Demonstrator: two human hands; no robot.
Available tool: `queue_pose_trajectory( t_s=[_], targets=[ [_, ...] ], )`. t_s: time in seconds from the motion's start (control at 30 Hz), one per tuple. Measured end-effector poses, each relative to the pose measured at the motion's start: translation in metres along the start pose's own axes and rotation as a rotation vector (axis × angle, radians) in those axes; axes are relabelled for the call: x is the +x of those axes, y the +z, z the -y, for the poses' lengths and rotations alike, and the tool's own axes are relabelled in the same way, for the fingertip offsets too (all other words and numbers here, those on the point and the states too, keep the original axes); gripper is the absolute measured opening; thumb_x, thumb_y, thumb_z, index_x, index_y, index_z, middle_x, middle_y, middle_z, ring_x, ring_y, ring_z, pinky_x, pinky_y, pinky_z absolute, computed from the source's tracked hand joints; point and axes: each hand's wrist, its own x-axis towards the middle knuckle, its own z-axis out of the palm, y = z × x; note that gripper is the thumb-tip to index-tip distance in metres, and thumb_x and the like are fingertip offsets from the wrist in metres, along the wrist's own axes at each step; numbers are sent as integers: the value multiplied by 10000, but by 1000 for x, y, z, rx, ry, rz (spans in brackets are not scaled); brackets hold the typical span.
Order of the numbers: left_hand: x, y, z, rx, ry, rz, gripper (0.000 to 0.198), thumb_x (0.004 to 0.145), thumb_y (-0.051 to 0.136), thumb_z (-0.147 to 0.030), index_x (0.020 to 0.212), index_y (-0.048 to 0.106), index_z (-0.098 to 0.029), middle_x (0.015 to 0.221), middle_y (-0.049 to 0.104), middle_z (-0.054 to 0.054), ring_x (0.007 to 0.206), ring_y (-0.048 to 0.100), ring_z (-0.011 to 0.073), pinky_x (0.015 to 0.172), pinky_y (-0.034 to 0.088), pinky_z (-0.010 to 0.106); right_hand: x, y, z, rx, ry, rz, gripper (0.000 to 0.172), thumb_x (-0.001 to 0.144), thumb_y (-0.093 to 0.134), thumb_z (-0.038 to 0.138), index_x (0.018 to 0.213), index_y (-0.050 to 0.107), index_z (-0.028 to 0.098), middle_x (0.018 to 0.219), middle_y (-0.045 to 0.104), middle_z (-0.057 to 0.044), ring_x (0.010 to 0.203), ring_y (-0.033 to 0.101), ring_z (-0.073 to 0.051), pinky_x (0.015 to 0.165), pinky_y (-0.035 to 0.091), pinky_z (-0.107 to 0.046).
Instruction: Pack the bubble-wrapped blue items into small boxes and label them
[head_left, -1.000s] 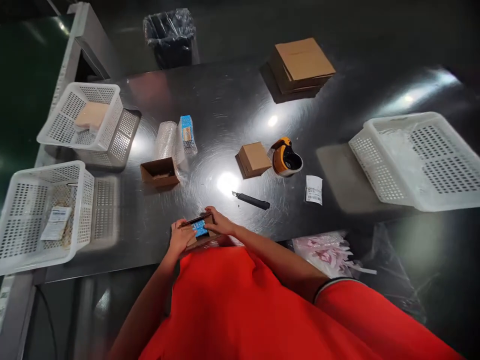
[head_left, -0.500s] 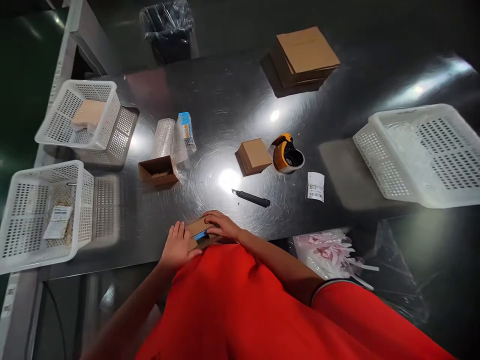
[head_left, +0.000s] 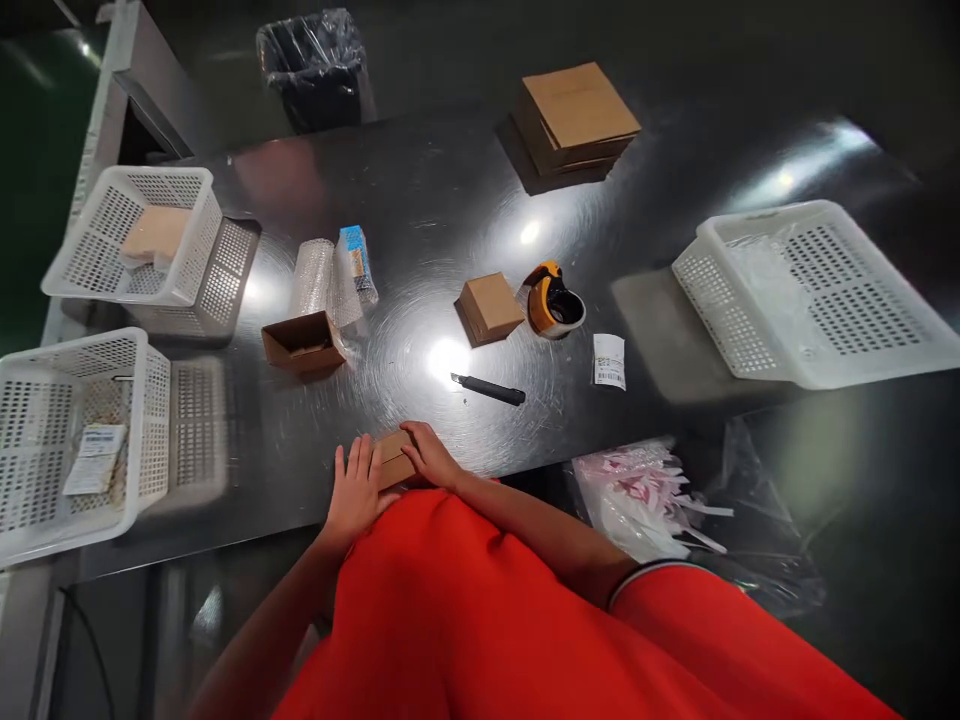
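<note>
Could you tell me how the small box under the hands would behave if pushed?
The small box is cardboard, so probably light and stiff. On the polished metal table it would likely slide easily. Low and flat, it seems unlikely to tip.

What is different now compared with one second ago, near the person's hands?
The small cardboard box was open with a blue item showing inside; now its flaps are folded shut. The left hand lies flat against it, the right hand on top. The knife and tape dispenser lie as before.
</note>
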Motion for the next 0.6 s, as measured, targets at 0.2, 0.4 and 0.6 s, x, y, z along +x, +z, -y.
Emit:
queue_pose_trajectory(
  t_s=[0.2, 0.4, 0.6],
  targets=[
    [-10, 16, 34, 46, 203, -124, 668, 905, 639, -411, 1470, 471, -96, 1420, 529, 319, 1281, 553, 434, 1062, 439, 595, 4, 20, 9, -47, -3, -37, 260, 971, 479, 282, 1200, 571, 198, 1183, 633, -131, 1116, 562, -264, 1012, 480, -477],
    [-10, 28, 55, -1, 308, -314, 637, 914, 622, -426, 1465, 478, -139, 1323, 572, 290, 1180, 593, 407, 951, 510, 543, 32, -45, -15, -116, 17, -146, 325, 934, 558, 356, 1231, 548, 225, 1232, 622, -120, 1156, 558, -274, 1033, 465, -473],
    [-16, 21, 40, 50, 261, -313, 599, 942, 576, -374, 1488, 442, -166, 1312, 580, 257, 1207, 594, 383, 969, 528, 536, 106, -199, -66, -429, 267, -811, 471, 896, 528, 346, 1302, 463, 117, 1288, 521, -223, 1235, 462, -345, 1057, 403, -561]
  ],
)
